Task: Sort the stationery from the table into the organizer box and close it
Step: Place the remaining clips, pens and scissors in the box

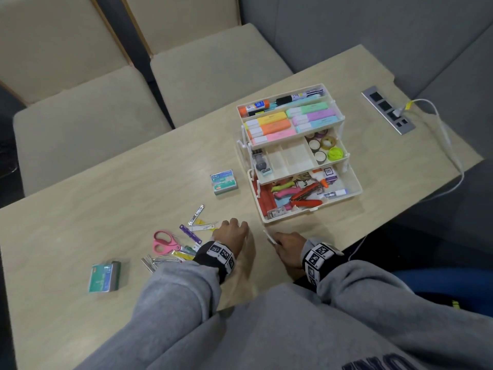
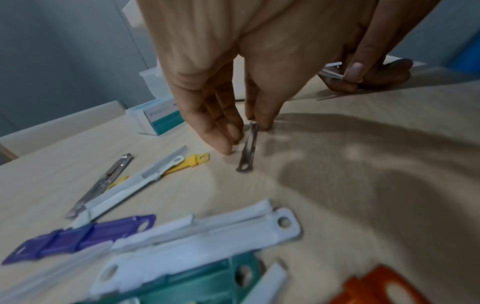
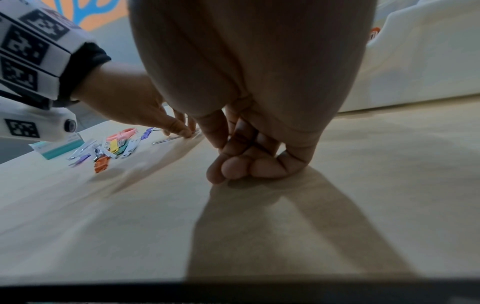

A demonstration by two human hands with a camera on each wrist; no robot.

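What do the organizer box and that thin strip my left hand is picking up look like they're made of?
Organizer box: cream moulded plastic, judging by its thin, smooth matte walls and trays. The strip under the left hand: likely metal, thin, grey and slightly shiny, with a punched hole.

My desk [image 1: 133, 182] is pale wood-grain laminate, smooth with a soft sheen, and the organizer box [image 1: 354, 188] on it is cream plastic, slightly glossy. The thin clip [image 2: 248, 152] under my left hand [image 2: 233, 72] is dull grey metal, while the fasteners [image 2: 78, 236] near it look like smooth matt plastic in purple, white, yellow and teal. My sleeves [image 1: 173, 295] are soft grey cloth, and the far chairs [image 1: 80, 108] wear matt beige fabric.
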